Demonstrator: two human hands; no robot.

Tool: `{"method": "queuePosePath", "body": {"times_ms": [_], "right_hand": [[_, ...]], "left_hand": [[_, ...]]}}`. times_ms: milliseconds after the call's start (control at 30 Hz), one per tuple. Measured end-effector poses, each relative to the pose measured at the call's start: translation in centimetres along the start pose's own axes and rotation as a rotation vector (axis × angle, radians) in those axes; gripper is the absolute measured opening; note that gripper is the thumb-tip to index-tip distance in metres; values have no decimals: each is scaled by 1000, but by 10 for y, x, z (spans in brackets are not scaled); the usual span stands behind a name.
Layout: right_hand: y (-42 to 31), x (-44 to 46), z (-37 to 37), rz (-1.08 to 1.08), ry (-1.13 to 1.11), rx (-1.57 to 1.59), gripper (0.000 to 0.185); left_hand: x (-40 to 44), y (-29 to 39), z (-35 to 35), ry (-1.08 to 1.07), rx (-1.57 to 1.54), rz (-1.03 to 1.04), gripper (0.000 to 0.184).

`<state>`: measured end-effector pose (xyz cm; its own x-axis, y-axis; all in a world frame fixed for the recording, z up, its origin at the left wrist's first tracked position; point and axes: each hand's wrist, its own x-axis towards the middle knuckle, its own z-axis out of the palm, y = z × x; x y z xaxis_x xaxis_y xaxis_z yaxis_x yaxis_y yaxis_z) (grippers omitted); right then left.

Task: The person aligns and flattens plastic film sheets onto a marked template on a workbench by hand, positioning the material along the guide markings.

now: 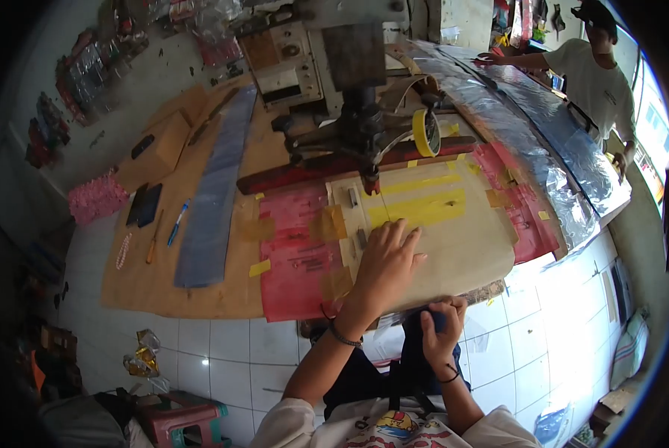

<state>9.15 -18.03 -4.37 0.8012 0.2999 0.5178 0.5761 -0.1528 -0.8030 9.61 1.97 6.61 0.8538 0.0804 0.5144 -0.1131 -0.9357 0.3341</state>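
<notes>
My left hand [389, 259] lies on a tan sheet [469, 250], fingers stretched out and spread towards two yellow strips [424, 207]. Red film panels [297, 257], held with bits of yellow tape, border the sheet. Just beyond my fingertips is the press machine's head [360, 134], with a long dark red bar [263, 179] under it. My right hand [443, 328] is at the near edge of the work table, fingers curled in. What it grips, if anything, is hidden. Two small metal pieces [361, 237] sit left of the yellow strips.
A long blue-grey strip [215, 194], a blue pen [178, 222] and an orange-handled tool [154, 237] lie at the left. A yellow tape roll [425, 132] hangs on the machine. Another person [599, 82] stands beside a plastic-covered table [532, 104] at right.
</notes>
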Motion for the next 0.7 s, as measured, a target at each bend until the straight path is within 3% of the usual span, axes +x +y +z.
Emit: {"method": "queuePosePath", "body": {"times_ms": [67, 100, 133, 300, 333, 433, 567, 700], "right_hand": [[5, 1, 15, 143, -22, 109, 57], [28, -9, 19, 207, -139, 156, 79], [20, -7, 22, 317, -126, 267, 82], [38, 6, 7, 410, -574, 247, 34], [36, 8, 2, 382, -582, 257, 29], [32, 7, -19, 371, -586, 315, 21], [17, 13, -68, 438, -493, 522, 16], [41, 9, -112, 459, -525, 620, 9]], "left_hand": [[0, -5, 6, 1, -3, -29, 56], [0, -7, 7, -5, -7, -39, 59], [1, -6, 6, -26, -11, -53, 61], [0, 1, -10, -74, 74, -119, 67], [1, 3, -14, -91, 107, -118, 66], [19, 28, -56, -397, -205, -409, 49], [30, 31, -70, -301, -771, -424, 23], [52, 43, -92, -391, -907, -422, 32]]}}
